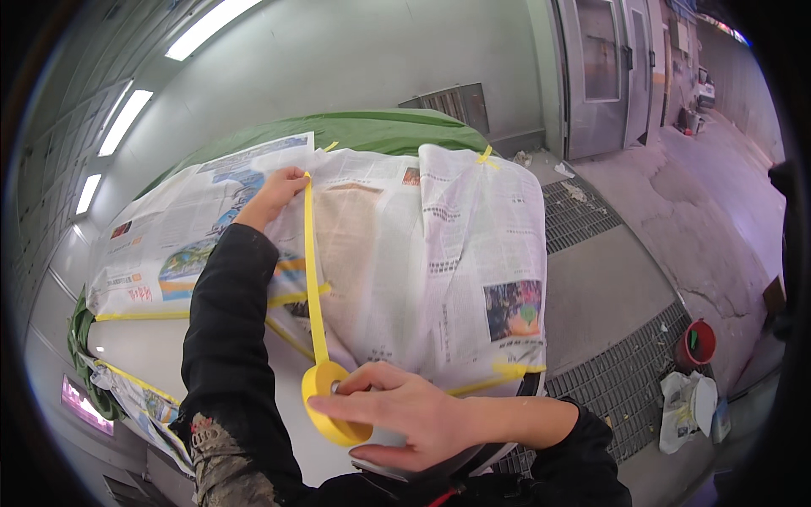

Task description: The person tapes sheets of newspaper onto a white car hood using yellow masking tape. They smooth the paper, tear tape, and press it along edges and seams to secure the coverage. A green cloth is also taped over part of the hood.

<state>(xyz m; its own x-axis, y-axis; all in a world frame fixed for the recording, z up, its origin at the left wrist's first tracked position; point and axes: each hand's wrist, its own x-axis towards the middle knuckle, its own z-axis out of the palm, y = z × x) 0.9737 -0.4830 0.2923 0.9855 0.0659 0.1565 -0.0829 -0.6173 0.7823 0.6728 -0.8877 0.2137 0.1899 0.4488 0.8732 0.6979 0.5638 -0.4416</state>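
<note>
My right hand (405,416) grips a roll of yellow masking tape (325,404) close to me, its fingers on the roll's side and core. From the roll a taut yellow strip (312,270) runs away from me to my left hand (280,193), which pinches its far end against the newspaper. Newspaper sheets (359,245) cover the car's surface, partly overlapping, their near edges taped in yellow. Nearer to me a bare light-coloured car panel (148,351) shows. The left thumb and fingertips are pressed together on the tape end.
A green cover (338,127) lies beyond the newspaper. To the right are floor grates (625,380), a red bucket (695,345) and a white plastic bag (686,410) on the floor. Grey doors (600,76) stand at the back right. Lit tubes (127,122) line the left wall.
</note>
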